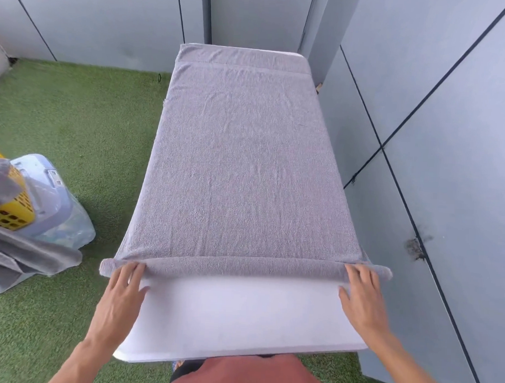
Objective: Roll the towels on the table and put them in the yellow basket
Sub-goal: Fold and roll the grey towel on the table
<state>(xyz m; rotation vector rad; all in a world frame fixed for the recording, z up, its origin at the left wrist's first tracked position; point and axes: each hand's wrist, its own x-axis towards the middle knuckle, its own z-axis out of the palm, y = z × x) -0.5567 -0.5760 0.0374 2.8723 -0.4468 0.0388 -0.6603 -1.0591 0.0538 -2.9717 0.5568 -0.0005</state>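
A grey towel [241, 161] is seen spread lengthwise over the white tabletop [239, 316], its near end rolled into a thin tube. L. hand [124, 290] & r. hand [362, 296] are pressed flat-fingered on the roll's ends, each grip released, nothing clutched. The yellow basket [9, 210] is seen at far left, draped w/ grey cloth.

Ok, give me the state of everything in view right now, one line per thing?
Grey terry towel: flat on the table, near edge rolled into a thin roll.
White rectangular table: near part bare, the rest under the towel.
Left hand: fingers straight, pressing on the roll's left end.
Right hand: fingers straight, pressing on the roll's right end.
Yellow perforated plastic basket: on the grass, grey cloth draped over it.
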